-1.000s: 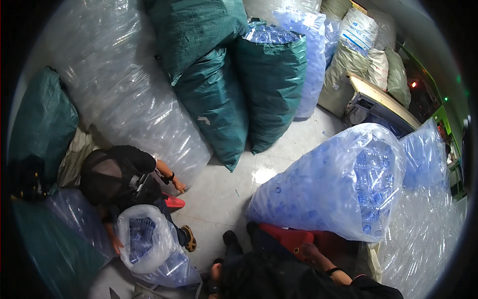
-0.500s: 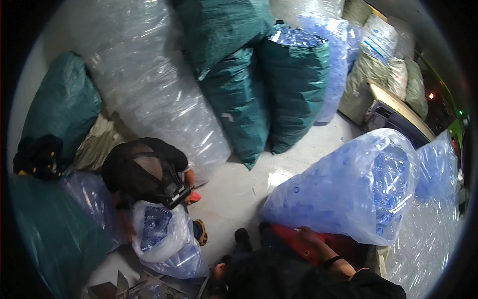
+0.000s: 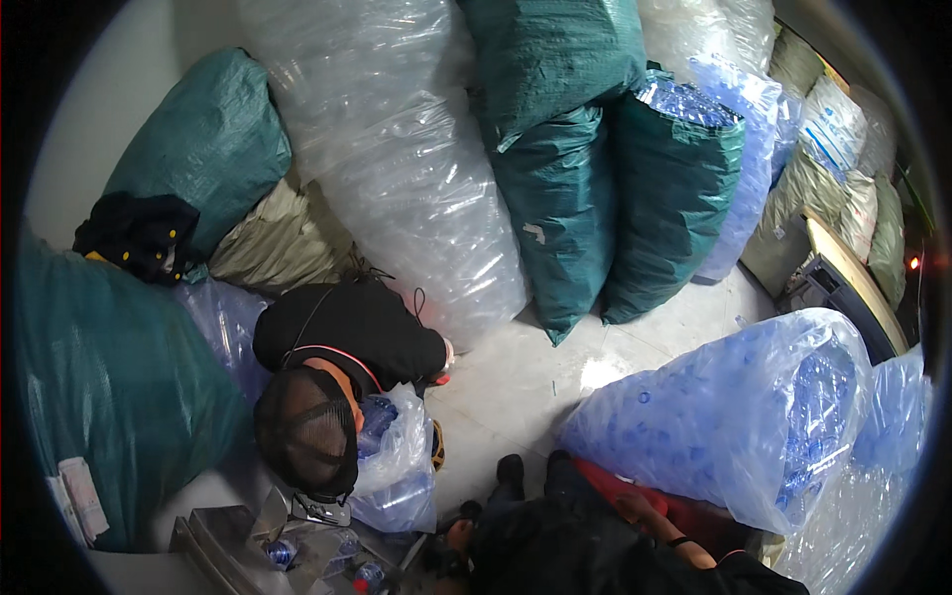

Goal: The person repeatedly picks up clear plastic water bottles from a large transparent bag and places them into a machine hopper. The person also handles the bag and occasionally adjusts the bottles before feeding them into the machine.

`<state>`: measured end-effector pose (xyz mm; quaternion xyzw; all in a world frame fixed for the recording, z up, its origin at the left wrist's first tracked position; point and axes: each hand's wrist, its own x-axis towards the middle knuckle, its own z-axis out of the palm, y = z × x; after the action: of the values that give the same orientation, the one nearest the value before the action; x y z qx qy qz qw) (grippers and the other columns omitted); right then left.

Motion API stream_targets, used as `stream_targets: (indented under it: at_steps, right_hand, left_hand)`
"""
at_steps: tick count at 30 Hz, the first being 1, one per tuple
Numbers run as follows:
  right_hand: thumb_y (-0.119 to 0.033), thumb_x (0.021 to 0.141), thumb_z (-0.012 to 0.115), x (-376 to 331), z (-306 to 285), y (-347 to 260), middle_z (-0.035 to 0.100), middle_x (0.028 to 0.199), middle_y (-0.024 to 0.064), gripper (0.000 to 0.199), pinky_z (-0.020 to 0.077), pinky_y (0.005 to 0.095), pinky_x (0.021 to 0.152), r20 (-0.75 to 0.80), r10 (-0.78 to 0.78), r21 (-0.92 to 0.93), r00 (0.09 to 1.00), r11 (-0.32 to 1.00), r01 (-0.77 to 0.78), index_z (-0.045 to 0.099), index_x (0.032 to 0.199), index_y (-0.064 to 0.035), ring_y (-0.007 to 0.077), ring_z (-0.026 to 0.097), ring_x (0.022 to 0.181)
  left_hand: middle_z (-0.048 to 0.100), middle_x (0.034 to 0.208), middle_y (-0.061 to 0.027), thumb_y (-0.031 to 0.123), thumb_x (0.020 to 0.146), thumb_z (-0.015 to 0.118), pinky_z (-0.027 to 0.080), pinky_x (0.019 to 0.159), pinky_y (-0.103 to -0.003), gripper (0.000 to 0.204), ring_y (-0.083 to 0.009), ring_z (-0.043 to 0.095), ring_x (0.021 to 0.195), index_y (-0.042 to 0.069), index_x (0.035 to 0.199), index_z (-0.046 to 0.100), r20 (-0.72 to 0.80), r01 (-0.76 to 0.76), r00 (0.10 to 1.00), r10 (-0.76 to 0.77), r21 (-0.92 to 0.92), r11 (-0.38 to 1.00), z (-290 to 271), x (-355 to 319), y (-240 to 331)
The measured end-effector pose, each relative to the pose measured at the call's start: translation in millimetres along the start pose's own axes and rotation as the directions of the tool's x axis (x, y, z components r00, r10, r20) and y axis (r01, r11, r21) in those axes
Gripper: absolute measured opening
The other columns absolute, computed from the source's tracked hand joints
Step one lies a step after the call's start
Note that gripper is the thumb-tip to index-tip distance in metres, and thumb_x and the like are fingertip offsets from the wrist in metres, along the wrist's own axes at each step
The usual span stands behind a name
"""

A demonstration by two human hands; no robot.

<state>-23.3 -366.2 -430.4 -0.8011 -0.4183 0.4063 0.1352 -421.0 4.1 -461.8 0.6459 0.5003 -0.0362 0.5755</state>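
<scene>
My right hand (image 3: pixel 635 509) lies low over a red surface (image 3: pixel 605 484), beside a big clear bag (image 3: pixel 684 416) full of bluish clear plastic pieces. Its dim fingers look loosely extended, and I make out nothing in them. A dark band circles that wrist. My left hand (image 3: pixel 459 536) is close to my dark-clothed body, near the metal bin (image 3: pixel 223 540); its fingers are hidden in shadow. To the left, a co-worker (image 3: pixel 347 332) in black and a mesh cap bends over a smaller clear bag (image 3: pixel 402 486) holding blue plastic pieces.
Stuffed green sacks (image 3: pixel 570 218) and a tall clear bag (image 3: pixel 407 178) stand along the back. Another green sack (image 3: pixel 119 387) fills the left side. Plastic bottles (image 3: pixel 369 575) lie in the bin. A wood-topped cabinet (image 3: pixel 843 268) stands at the right, beyond pale floor (image 3: pixel 486 397).
My view has swung left and slightly down. The co-worker has bent forward, head lowered over the small bag toward the metal bin. My hands stay in nearly the same places.
</scene>
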Motion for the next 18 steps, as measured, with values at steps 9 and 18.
stream_targets:
  at_steps: [9, 18]
  right_hand:
    - [-0.030, 0.086, 0.066, 15, -43, -6, 0.073, 0.105, 0.0055, 0.015, 0.0545, 0.0446, 0.087, 0.239, -0.046, -0.571, 0.970, 0.801, 0.179, 0.074, 0.092, -0.0192, 0.0281, 0.068, 0.103]
    - [-0.016, 0.093, 0.066, 42, -90, 9, 0.072, 0.114, 0.0090, 0.035, 0.0584, 0.0346, 0.080, 0.225, 0.042, 0.522, 0.973, 0.838, -0.157, 0.064, 0.126, -0.0043, 0.0209, 0.071, 0.097]
  left_hand:
    - [0.072, 0.101, -0.0119, 0.031, 0.096, 0.059, 0.057, 0.077, -0.036, 0.039, -0.0203, 0.071, 0.088, -0.001, 0.118, 0.066, -0.103, 0.111, 0.984, -0.146, -0.292, 0.950, 4, -42, 66]
    - [0.074, 0.089, -0.0146, 0.024, 0.094, 0.057, 0.059, 0.072, -0.038, 0.032, -0.0235, 0.073, 0.080, -0.002, 0.109, 0.067, -0.241, 0.122, 0.938, -0.248, -0.440, 0.890, 56, -93, 59]
